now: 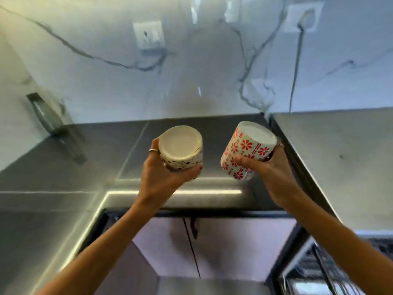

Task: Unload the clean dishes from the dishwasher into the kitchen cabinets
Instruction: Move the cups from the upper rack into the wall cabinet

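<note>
My left hand (163, 177) grips a cream cup with a dark speckled pattern (180, 147), held upside down so its flat base faces me. My right hand (270, 169) grips a white cup with red flowers (246, 150), also tilted base-up. Both cups are raised side by side, apart from each other, in front of the grey underside of the upper cabinets (212, 133). A ring shows on my left hand. The dishwasher itself is hidden, except for a dark wire rack (331, 267) at the lower right.
The view tilts steeply upward. A white marble backsplash (191, 71) with wall sockets (148, 35) fills the top. A lit strip (208, 191) runs under the cabinet. A grey cabinet side (340, 156) stands at the right, and pale cabinet doors (212, 248) lie below centre.
</note>
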{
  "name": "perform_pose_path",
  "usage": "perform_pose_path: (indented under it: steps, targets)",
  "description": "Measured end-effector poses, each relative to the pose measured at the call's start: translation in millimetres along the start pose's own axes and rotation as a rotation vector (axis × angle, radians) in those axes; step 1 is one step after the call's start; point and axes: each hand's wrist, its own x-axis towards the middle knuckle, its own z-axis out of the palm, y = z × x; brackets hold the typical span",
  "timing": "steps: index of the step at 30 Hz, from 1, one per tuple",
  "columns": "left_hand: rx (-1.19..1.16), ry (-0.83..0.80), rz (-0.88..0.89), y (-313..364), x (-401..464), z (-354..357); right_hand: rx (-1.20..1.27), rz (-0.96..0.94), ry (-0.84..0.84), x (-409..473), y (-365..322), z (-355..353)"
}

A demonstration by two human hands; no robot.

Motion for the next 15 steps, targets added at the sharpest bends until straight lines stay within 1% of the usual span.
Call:
perform_pose_path:
  steps: [3, 5, 8, 11, 15]
  targets:
    - [-0.003, 0.104, 0.064, 21, 50, -54, -0.014, -0.112, -0.011, 35, -37, 48]
    - [0.019, 0.15, 0.102, 35, 76, -71, -0.011, -0.16, -0.002, 55, -61, 65]
    - [0.069, 0.227, 0.193, 66, 122, -95, -0.046, -0.264, 0.109, 87, -106, 82]
    - [0.047, 0.25, 0.314, 109, 172, -106, -0.078, -0.428, 0.193, 116, -163, 86]
    - [-0.058, 0.218, 0.444, 169, 227, -102, -0.039, -0.615, 0.19, 161, -240, 83]
